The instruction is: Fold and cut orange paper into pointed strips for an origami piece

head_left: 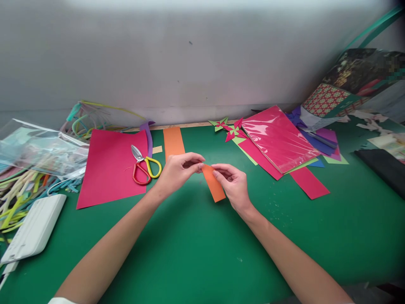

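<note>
A narrow orange paper strip is held up over the green table. My left hand pinches its upper left corner between thumb and fingers. On the strip's right edge, near the top, my right hand has its thumb and fingers closed. The strip's lower end hangs free, tilted down to the right. Behind my left hand lies a wider orange paper piece. Scissors with one red and one yellow handle rest on a red sheet to the left.
Folded red and green paper stars lie at the back, beside a plastic-wrapped red paper pack. Pipe cleaners and a white device are at the left. A black item and a patterned bag stand right.
</note>
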A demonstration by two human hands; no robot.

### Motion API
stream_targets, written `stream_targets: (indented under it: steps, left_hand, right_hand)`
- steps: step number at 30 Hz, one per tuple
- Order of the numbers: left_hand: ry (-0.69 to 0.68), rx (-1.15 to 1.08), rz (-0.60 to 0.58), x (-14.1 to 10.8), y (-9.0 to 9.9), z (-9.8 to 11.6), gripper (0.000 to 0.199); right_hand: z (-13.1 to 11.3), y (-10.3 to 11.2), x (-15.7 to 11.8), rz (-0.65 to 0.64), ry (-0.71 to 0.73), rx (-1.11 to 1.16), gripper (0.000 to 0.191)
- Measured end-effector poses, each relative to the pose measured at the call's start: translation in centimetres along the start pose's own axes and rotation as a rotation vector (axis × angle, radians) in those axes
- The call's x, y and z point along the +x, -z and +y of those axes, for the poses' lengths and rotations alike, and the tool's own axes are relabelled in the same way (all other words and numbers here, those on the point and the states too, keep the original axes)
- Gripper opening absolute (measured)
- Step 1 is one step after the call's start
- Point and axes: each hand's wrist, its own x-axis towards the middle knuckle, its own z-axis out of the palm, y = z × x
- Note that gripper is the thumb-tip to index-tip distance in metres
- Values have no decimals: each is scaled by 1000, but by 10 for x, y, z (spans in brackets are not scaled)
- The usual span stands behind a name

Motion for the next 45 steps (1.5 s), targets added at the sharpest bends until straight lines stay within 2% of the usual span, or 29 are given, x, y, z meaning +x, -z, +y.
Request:
stream_targets:
  steps: [2,7,13,18,27,31,41,45]
  left_hand:
    - [-9,-8,2,0,0,-1,24]
    - [-66,56,-19,0,0,-1,13]
    - [-42,50,-15,1,1,1,11]
    - [-40,59,-10,1,1,3,12]
    - [-49,59,-8,1,0,0,10]
    - [-66,85,-1,0,-1,0,9]
    - [-158,259,-41,-1,2,5,11]
    - [-156,240,-17,-2,-1,7,9]
  right_hand:
    - [0,0,0,3,-4,-3,18]
    - [0,0,0,8,-10,-12,20]
    - [1,1,0,4,5,-16,18]
    - [3,2,0,-6,3,-32,25]
    - [1,0,0,9,-24,16,18]
    - [2,-1,-1,27,-58,37,26]
    - [3,7,5,-76,-114,-44,20]
    - [-1,6,4,-65,-127,4,20]
